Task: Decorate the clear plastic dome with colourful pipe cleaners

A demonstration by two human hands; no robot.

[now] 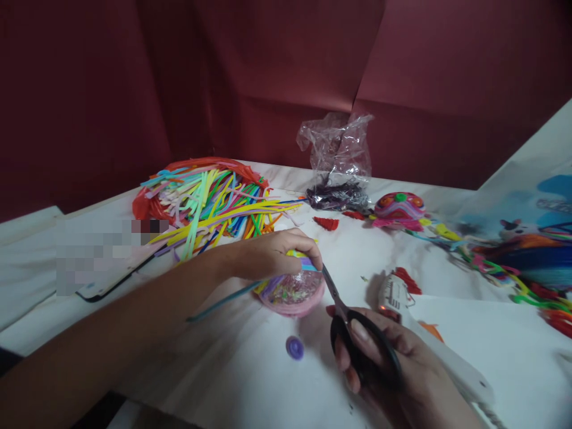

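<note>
"The clear round form (297, 292): where is it placed relative to the grip?"

"It is set on the white work surface (214, 369), directly under the left hand (286, 253), by which its far side is partly hidden."

"How is that hand closed?"

"Coloured strips (308, 262) appear to be pinched between thumb and forefinger; a teal strip (223, 302) is left trailing below the forearm."

"And the right hand (413, 363)?"

"Black-handled scissors (342, 310) are gripped in it, their tips held just beside the left fingertips. Whether the blades are parted cannot be told."

"How much has been done?"

"The near rim is edged in pink, and purple and yellow are laid on the side toward the left wrist. The middle is uncovered, so the piece is judged only partly finished."

"And farther out?"

"A loose purple coil (295, 347) is placed left of the scissor grip; beyond that grip, a glue gun (393, 295) is laid."
</note>
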